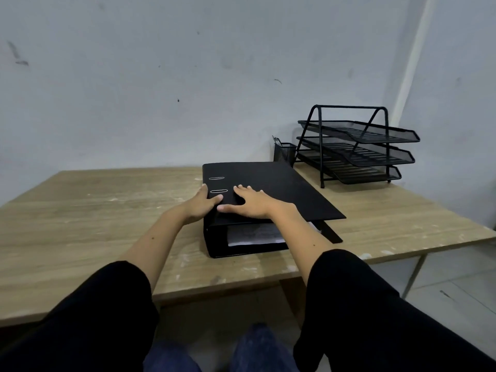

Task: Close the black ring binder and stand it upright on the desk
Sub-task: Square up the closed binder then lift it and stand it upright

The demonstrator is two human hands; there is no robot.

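Note:
The black ring binder (pixel 281 189) lies flat on the wooden desk (pixel 107 210), spine to the left, its top cover down over white pages that show at the near end. A gap remains between the cover and the bottom board on the right. My left hand (pixel 202 204) grips the spine edge, thumb on top beside the two metal slots. My right hand (pixel 252 202) rests flat on the cover, fingers spread, pressing down.
A three-tier black mesh letter tray (pixel 357 146) stands at the back right of the desk, with a black mesh pen cup (pixel 284 153) beside it just behind the binder. The wall runs along the desk's far edge. The desk's right edge drops off near the tray.

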